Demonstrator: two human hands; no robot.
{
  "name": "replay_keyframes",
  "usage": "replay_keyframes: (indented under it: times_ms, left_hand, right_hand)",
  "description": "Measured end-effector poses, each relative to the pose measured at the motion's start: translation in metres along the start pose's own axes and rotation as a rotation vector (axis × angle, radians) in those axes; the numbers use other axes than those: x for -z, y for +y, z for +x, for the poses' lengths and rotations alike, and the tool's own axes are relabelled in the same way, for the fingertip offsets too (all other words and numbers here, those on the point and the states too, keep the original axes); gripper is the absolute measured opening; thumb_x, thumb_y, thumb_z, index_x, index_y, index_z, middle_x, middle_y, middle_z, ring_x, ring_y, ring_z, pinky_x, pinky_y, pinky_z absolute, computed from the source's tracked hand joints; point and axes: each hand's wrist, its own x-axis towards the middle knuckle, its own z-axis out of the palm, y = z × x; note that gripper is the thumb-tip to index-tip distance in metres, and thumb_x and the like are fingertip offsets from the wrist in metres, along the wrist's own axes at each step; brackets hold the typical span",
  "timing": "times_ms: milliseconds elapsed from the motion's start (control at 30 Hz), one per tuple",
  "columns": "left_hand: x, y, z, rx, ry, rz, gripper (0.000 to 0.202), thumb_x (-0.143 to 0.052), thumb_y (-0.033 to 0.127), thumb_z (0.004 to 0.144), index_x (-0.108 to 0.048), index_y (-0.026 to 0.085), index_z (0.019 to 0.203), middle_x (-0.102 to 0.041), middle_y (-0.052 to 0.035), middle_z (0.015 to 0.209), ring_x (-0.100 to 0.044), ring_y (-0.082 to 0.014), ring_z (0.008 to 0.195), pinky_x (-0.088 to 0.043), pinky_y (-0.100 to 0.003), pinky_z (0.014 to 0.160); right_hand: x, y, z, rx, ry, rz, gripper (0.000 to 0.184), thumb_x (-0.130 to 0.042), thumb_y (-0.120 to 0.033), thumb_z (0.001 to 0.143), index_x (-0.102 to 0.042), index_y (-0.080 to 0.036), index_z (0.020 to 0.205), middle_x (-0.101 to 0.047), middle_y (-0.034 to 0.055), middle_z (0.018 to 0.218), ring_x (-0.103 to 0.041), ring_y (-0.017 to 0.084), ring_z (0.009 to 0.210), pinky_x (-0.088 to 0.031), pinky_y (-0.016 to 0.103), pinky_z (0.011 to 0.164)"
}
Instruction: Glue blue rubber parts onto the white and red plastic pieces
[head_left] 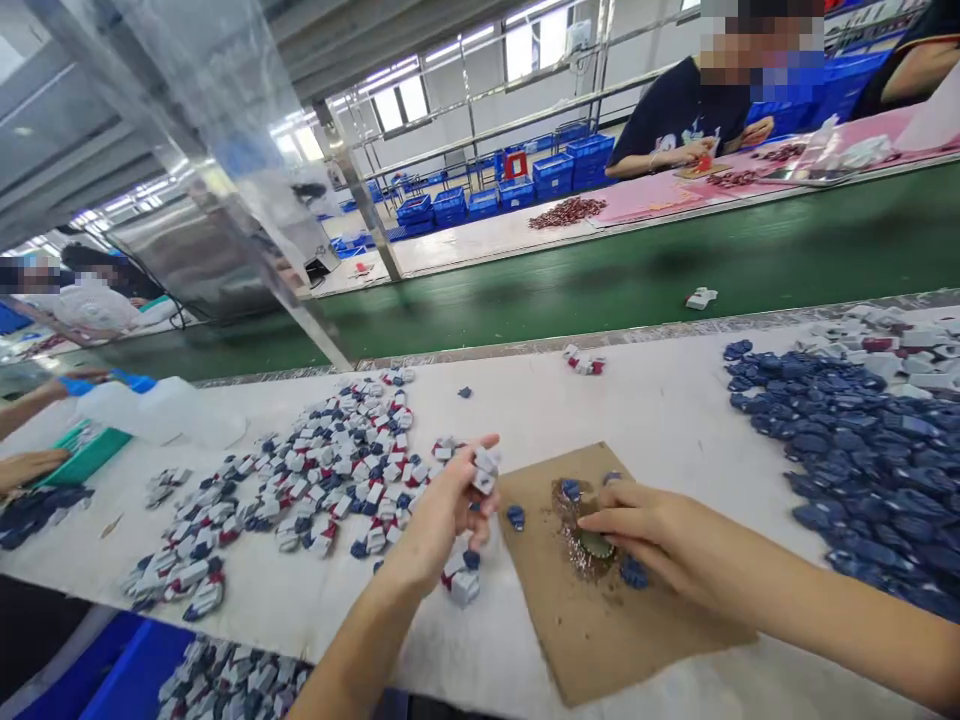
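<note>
While left hand [442,505] fingers pinch white part [485,468], right hand [637,530] fingers press together on brown board [592,625] centre.

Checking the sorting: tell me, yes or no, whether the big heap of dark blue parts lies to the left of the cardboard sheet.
No, the heap of dark blue parts lies right of the cardboard sheet.

Bright, even overhead lighting is coming from ceiling strips and windows [405,100] at the back, which are blowing out white. Shadows under the hands are lying soft and faint on the white table [660,400]. Glare is washing over the clear panel [217,120] top left. Wide-angle distortion is bending edges and stretching the corners. The left hand [442,515] is blurring slightly; the background is going soft.
</note>
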Motion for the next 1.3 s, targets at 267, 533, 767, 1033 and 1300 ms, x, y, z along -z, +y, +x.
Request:
replay_keyframes:
  times_ms: [267, 533, 767, 1033, 1300]
  left_hand:
    - [-0.005, -0.046, -0.049, -0.050, 0.204, -0.235, 0.044, -0.089, 0.040, 0.058, -0.077, 0.015, 0.094, -0.074, -0.0073, 0.088, -0.067, -0.0144, 0.073, -0.054, -0.017, 0.052]
    - [-0.021, -0.049, -0.062, 0.008, 0.204, -0.362, 0.035, -0.094, 0.031, 0.048, -0.078, 0.015, 0.075, -0.076, -0.0053, 0.073, -0.066, -0.0105, 0.065, -0.053, -0.014, 0.054]
    - [-0.037, -0.043, -0.062, 0.032, 0.121, -0.428, 0.033, -0.096, 0.025, 0.042, -0.076, 0.015, 0.065, -0.073, -0.0012, 0.061, -0.062, -0.0065, 0.051, -0.051, -0.013, 0.048]
    - [-0.046, -0.055, -0.055, -0.051, 0.145, -0.293, 0.033, -0.095, 0.019, 0.043, -0.076, 0.019, 0.070, -0.076, -0.0026, 0.068, -0.071, -0.0152, 0.063, -0.057, -0.021, 0.060]
    - [-0.036, -0.059, -0.050, -0.086, 0.097, 0.106, 0.030, -0.082, 0.041, 0.069, -0.073, 0.021, 0.089, -0.075, -0.0061, 0.081, -0.070, -0.0194, 0.074, -0.056, -0.028, 0.066]
  right_hand:
    - [-0.023, -0.010, 0.003, -0.112, 0.039, -0.227, 0.020, -0.039, -0.015, 0.089, -0.042, -0.022, 0.071, -0.059, 0.0048, 0.076, -0.060, 0.022, 0.066, -0.043, 0.031, 0.055]
    - [-0.003, -0.043, 0.005, -0.136, 0.196, 0.196, 0.021, -0.055, -0.040, 0.088, -0.060, -0.022, 0.078, -0.066, 0.0029, 0.075, -0.064, 0.019, 0.069, -0.051, 0.027, 0.059]
    - [0.011, -0.082, -0.005, -0.111, 0.353, 0.451, 0.020, -0.069, -0.037, 0.077, -0.063, -0.022, 0.067, -0.065, 0.0014, 0.067, -0.063, 0.017, 0.062, -0.051, 0.022, 0.053]
    - [0.008, -0.070, -0.011, -0.126, 0.303, 0.448, 0.025, -0.066, -0.036, 0.081, -0.059, -0.020, 0.063, -0.062, 0.0006, 0.062, -0.058, 0.015, 0.057, -0.047, 0.023, 0.050]
    - [-0.017, -0.049, -0.008, -0.127, 0.203, 0.562, 0.031, -0.062, -0.044, 0.088, -0.058, -0.019, 0.071, -0.058, -0.0011, 0.062, -0.053, 0.012, 0.055, -0.042, 0.022, 0.050]
